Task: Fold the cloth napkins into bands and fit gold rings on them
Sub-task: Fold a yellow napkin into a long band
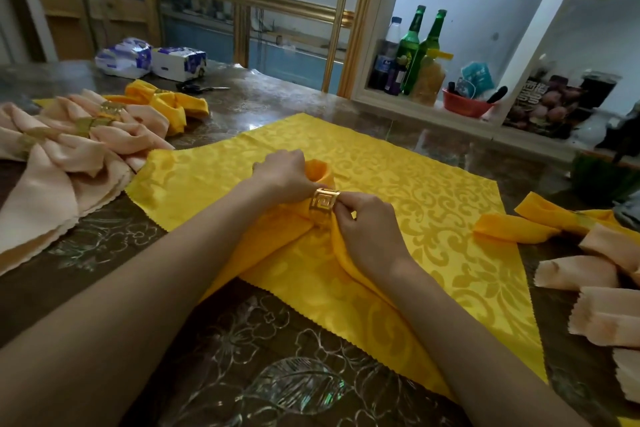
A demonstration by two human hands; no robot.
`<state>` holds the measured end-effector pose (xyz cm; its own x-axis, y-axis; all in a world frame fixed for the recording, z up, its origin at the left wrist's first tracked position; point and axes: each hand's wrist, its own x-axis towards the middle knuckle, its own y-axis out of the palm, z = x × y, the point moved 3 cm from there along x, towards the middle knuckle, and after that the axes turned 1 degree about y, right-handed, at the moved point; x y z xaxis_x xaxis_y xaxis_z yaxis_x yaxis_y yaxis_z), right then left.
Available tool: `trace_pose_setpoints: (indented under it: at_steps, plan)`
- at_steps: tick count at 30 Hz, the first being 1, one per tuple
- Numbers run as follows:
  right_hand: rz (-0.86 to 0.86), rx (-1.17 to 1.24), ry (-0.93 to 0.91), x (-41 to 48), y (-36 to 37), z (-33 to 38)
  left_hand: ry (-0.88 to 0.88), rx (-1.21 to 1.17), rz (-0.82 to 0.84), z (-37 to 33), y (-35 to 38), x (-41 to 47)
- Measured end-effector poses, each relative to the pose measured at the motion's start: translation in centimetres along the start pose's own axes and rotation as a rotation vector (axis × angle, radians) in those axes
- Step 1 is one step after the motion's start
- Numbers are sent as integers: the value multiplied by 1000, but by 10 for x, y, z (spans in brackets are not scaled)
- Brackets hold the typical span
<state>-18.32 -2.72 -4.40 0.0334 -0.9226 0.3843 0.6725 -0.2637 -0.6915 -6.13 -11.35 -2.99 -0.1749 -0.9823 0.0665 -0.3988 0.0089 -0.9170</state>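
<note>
A yellow napkin (294,229) is gathered into a band on top of a flat yellow patterned cloth (433,204). A gold ring (322,205) with a cut-out key pattern sits around the band. My left hand (282,178) grips the looped far end of the napkin just beyond the ring. My right hand (367,229) pinches the ring's near side with fingers and thumb. The band's near part fans out under my right wrist.
Peach napkins with gold rings (69,135) and ringed yellow ones (166,102) lie at the left. Folded peach and yellow napkins (588,274) lie at the right. Scissors (197,88) and tissue packs (152,59) sit at the back, bottles (414,48) on a shelf.
</note>
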Motion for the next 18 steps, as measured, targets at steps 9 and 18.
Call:
trace_pose_setpoints:
  at_steps: [9,18]
  plan:
    - [76,190,41,1,3,-4,179,-12,-140,-2,-11,-11]
    - [-75,239,91,4,-6,-8,263,-453,107,6,-25,-25]
